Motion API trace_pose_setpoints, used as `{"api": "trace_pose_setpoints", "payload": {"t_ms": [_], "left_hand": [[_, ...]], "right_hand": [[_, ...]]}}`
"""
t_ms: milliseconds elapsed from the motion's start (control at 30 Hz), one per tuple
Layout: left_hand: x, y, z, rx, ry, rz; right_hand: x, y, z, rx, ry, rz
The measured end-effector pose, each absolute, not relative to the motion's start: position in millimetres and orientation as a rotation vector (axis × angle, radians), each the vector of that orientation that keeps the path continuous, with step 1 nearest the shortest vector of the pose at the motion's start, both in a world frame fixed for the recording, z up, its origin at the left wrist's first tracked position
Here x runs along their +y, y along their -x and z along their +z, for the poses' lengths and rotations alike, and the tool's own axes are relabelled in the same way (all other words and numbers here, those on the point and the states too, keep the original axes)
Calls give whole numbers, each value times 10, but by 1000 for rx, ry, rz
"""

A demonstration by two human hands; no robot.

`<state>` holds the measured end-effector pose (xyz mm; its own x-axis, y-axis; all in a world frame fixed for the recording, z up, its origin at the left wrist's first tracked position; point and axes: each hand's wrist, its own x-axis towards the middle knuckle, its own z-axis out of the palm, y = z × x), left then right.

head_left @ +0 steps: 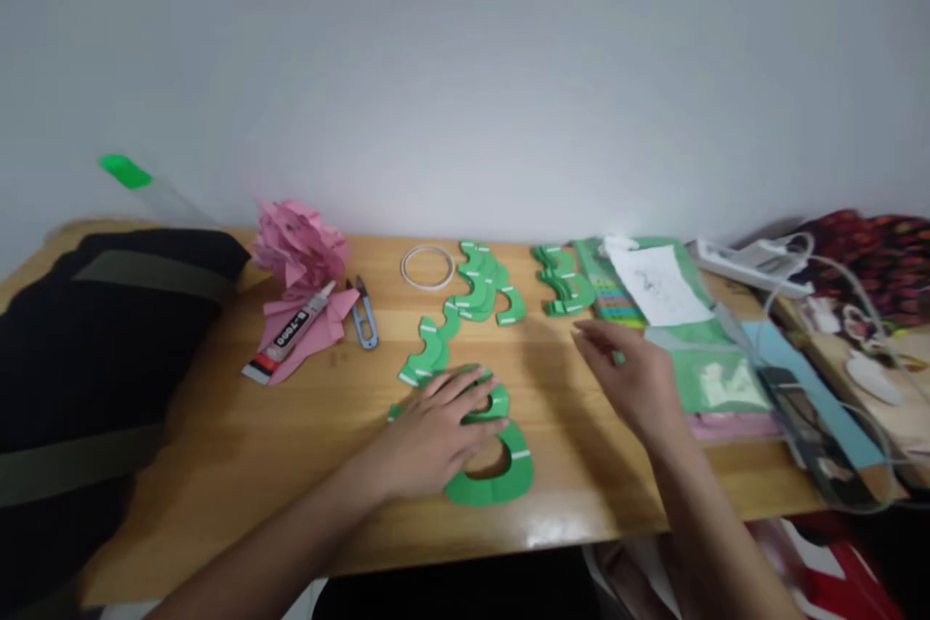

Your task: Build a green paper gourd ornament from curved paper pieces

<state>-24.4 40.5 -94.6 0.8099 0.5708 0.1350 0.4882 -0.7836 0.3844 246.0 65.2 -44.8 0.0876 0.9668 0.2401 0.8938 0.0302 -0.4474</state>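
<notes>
My left hand [432, 431] lies flat with its fingers apart on green paper cut-outs near the front of the table. Under and beside it is a rounded green paper ring [519, 477] with a white strip; part of it is hidden by the hand. My right hand [635, 383] is raised over the table to the right, fingertips drawn together. A small green spot shows between its fingers, too small to name. Wavy green paper pieces [428, 354] trail up from the left hand to a stack of scalloped green pieces [480, 281]. Another green stack [563, 281] sits beyond the right hand.
A pink paper flower [301, 242], a glue tube [291, 334], blue thread snips [364, 315] and a white ring [427, 267] lie to the left. Dark cloth [94, 358] covers the left end. Right are a green bag [697, 339], printed paper [661, 283], a power strip [756, 266] and cables.
</notes>
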Motion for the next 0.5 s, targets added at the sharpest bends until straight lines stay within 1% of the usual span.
{"api": "trace_pose_setpoints", "payload": {"t_ms": [133,233,400,500], "left_hand": [[415,231,-975,809,-2673,366],[423,223,-992,802,-2687,376],[467,242,-1020,818,-2723,492],[547,274,-1004,849,-2730,631]], "right_hand": [[1236,-3053,-303,-1618,2052,23],[1546,-3376,-221,-1561,2190,-8],[1771,-3664,-230,-1627,2318,3],[1773,-3727,-211,-1692,2254,-103]]}}
